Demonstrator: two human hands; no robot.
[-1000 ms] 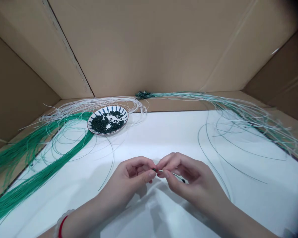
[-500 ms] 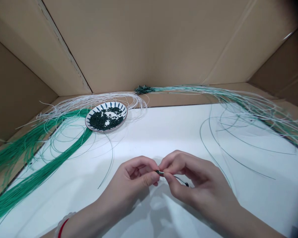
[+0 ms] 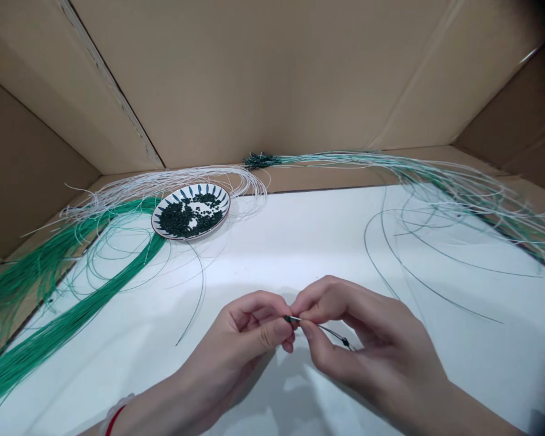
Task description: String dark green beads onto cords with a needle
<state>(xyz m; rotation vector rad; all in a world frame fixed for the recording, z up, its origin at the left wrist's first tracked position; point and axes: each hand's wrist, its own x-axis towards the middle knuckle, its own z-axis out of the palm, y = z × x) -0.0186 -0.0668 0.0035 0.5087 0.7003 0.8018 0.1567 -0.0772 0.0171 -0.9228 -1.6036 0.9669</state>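
My left hand (image 3: 249,339) is closed, thumb and forefinger pinching a small dark green bead-like piece (image 3: 288,318). My right hand (image 3: 367,339) is closed on a thin strand (image 3: 331,332) just beside it, the two hands' fingertips almost touching. A short pale length of strand shows between the fingertips. Under my right fingers the strand runs on to another small dark piece (image 3: 346,342). Farther back on the left, a white plate with blue marks (image 3: 178,194) holds many small dark green beads (image 3: 176,219).
Green strands (image 3: 86,309) lie in thick bundles on the left, with white strands (image 3: 163,180) behind the plate. Another bundle with dark ends (image 3: 260,160) stretches along the back to the right. Loose strands (image 3: 440,300) curve over the white board (image 3: 290,242). Cardboard walls (image 3: 272,79) surround it.
Both hands stay together in nearly the same place. A little more pale strand shows between the fingertips, and the dark piece under my right fingers sits slightly lower and farther right.
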